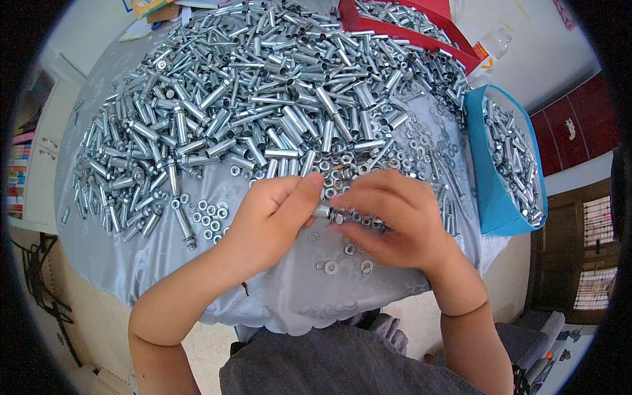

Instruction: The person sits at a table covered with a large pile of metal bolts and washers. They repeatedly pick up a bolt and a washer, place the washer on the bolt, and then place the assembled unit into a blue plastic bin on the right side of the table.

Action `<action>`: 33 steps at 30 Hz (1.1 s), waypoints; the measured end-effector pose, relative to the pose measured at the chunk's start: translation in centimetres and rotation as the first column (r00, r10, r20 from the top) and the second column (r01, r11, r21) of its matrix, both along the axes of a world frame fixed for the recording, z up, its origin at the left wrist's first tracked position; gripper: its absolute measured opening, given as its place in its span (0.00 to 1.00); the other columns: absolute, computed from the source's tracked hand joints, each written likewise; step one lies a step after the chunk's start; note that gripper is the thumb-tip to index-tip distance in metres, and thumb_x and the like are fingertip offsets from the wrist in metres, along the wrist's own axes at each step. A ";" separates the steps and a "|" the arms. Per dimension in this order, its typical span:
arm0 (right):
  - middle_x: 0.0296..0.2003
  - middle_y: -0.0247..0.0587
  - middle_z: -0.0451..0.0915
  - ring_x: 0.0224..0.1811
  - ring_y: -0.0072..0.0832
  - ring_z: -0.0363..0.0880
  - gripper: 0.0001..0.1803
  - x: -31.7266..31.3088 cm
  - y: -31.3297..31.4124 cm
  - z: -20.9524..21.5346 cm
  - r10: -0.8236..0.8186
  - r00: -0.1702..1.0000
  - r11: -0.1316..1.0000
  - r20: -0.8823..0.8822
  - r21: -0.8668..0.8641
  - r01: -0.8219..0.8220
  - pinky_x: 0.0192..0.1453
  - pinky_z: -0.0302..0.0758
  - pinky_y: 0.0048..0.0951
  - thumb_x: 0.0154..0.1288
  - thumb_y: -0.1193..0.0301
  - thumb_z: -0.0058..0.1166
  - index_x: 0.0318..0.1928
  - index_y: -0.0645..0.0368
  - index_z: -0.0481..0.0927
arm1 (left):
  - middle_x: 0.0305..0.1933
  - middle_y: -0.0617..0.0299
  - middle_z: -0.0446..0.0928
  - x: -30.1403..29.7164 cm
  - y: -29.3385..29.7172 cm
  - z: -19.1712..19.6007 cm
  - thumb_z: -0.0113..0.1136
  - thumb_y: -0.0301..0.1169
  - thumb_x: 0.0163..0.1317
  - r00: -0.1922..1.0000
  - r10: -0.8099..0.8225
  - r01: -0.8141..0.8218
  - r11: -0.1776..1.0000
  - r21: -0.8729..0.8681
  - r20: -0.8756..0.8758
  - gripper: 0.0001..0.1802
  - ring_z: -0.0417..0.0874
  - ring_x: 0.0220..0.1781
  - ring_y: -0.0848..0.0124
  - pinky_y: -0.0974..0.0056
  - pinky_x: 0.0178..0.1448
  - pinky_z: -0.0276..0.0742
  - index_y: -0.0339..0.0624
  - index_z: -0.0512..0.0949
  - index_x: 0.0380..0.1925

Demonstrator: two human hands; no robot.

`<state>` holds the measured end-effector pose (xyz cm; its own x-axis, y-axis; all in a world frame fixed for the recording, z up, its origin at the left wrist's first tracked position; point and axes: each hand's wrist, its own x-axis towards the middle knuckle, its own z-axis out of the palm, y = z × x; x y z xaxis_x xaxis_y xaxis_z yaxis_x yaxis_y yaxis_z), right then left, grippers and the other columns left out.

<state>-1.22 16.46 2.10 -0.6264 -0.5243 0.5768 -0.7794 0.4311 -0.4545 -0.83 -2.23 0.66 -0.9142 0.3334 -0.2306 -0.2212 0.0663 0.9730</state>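
Observation:
Over the near part of the table, my left hand is closed around a silver expansion bolt, its metal sleeve pointing to the right. The fingers of my right hand curl about the bolt's right end, where a nut shows between thumb and forefinger. Slight blur covers those fingertips. Under and beyond the hands lie loose nuts and flat washers. A large heap of metal sleeves and bolts spreads over the far half of the table.
A blue fabric bin full of bolts stands at the right edge. Behind it are a red box of metal parts and a plastic bottle. The silvery tablecloth hangs over the near edge. Long thin bolts lie to the right.

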 end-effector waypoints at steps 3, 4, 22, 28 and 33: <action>0.27 0.37 0.75 0.24 0.32 0.76 0.16 0.1 1.1 0.0 0.041 0.999 0.992 0.034 0.116 -0.044 0.24 0.72 0.28 0.45 0.69 0.64 0.36 0.57 0.77 | 0.15 0.71 0.66 -0.2 0.0 0.0 0.45 0.42 0.65 1.000 -0.017 0.017 1.000 0.016 0.004 0.23 0.62 0.20 0.84 0.74 0.23 0.57 0.39 0.71 0.15; 0.27 0.38 0.75 0.24 0.32 0.76 0.16 0.2 1.2 0.1 0.041 0.996 0.986 0.079 0.156 -0.053 0.25 0.72 0.28 0.45 0.68 0.64 0.36 0.57 0.77 | 0.15 0.72 0.66 -0.1 0.1 0.1 0.45 0.42 0.65 1.000 0.006 -0.006 1.000 0.022 -0.001 0.23 0.62 0.20 0.84 0.74 0.23 0.57 0.39 0.70 0.15; 0.20 0.37 0.73 0.20 0.35 0.74 0.11 0.1 0.5 0.2 0.035 0.994 0.996 0.103 0.080 -0.043 0.23 0.71 0.31 0.48 0.67 0.61 0.32 0.56 0.75 | 0.15 0.71 0.65 0.0 0.3 -0.1 0.44 0.41 0.66 0.998 -0.039 0.039 0.999 0.014 -0.047 0.23 0.61 0.19 0.84 0.73 0.22 0.57 0.38 0.70 0.15; 0.21 0.37 0.72 0.20 0.35 0.74 0.11 0.2 0.5 0.2 0.022 0.994 0.983 0.110 0.180 -0.041 0.22 0.70 0.32 0.48 0.65 0.60 0.31 0.56 0.75 | 0.15 0.71 0.65 0.2 0.3 -0.1 0.44 0.41 0.65 0.996 -0.050 0.049 0.999 -0.022 -0.072 0.23 0.61 0.20 0.83 0.72 0.22 0.58 0.37 0.69 0.15; 0.22 0.38 0.72 0.21 0.36 0.73 0.11 0.0 0.3 0.0 0.041 0.994 0.984 0.097 0.166 -0.056 0.22 0.69 0.33 0.49 0.64 0.59 0.30 0.56 0.75 | 0.15 0.71 0.65 0.1 0.2 -0.2 0.46 0.40 0.65 0.995 -0.062 0.060 0.998 -0.020 -0.083 0.23 0.60 0.20 0.83 0.72 0.22 0.58 0.36 0.69 0.15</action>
